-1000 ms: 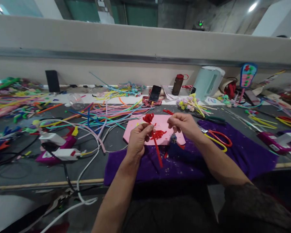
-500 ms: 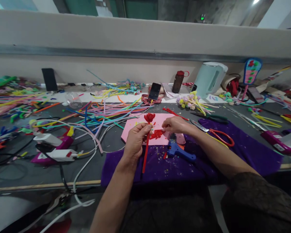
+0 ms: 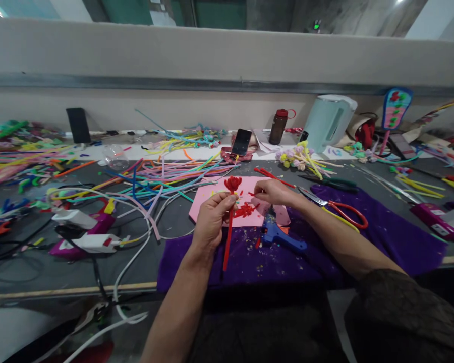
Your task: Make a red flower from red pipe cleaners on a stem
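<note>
Your left hand (image 3: 212,219) is pinching a red fuzzy pipe-cleaner flower stem (image 3: 229,227) between thumb and fingers, holding it nearly upright, its curled red bloom above your fingertips and its long stem trailing down over the purple felt cloth (image 3: 363,237) near the front edge of the worktop. Your right hand (image 3: 274,192) is closing thumb and forefinger on a small red pipe-cleaner snippet (image 3: 252,194), just beside the bloom and above the pink foam sheet (image 3: 208,201). More red snippets (image 3: 244,209) are lying in a small heap on that sheet, between your two hands. A blue glue gun (image 3: 278,233) is resting on the cloth just under your right wrist. Red-handled scissors (image 3: 338,209) are lying on the cloth to the right of your forearm. Loose coloured pipe cleaners (image 3: 162,176) are fanning out across the grey worktop (image 3: 41,272) to the left, beside a white-and-magenta glue gun (image 3: 87,242) and its white cable. Along the back edge are standing a black phone (image 3: 241,142), a brown bottle with a red cap (image 3: 278,127) and a pale green kettle (image 3: 327,123).
</note>
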Motion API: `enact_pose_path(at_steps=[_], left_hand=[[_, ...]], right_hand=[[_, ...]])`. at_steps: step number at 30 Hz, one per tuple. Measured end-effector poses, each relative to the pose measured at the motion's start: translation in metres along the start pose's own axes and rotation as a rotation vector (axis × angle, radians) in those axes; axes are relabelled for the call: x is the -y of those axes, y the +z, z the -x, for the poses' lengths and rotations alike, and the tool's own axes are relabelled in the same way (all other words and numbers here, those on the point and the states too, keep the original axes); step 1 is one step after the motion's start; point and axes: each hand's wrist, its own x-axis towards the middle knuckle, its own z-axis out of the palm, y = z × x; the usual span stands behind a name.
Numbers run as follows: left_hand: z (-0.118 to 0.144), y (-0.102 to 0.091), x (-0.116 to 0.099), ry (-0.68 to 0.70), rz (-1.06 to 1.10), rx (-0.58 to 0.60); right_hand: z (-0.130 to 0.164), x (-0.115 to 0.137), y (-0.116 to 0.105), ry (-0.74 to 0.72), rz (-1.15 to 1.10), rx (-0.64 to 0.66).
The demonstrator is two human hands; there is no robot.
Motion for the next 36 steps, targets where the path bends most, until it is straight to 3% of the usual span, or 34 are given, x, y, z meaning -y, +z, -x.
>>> enact_pose_path(at_steps=[11, 26, 29, 36], left_hand=[[0.000, 0.000, 0.000, -0.003, -0.016, 0.000], [-0.002, 0.000, 0.002, -0.046, -0.009, 0.066], [-0.001, 0.000, 0.002, -0.036, -0.020, 0.072], [0.000, 0.001, 0.001, -0.044, -0.024, 0.074]], right_hand=[[0.008, -0.007, 0.005, 0.042, -0.492, -0.017], [0.019, 0.019, -0.015, 0.045, -1.098, 0.050], [0.016, 0.017, -0.010, 0.046, -1.029, 0.003], [0.009, 0.004, -0.006, 0.047, -0.521, -0.069]])
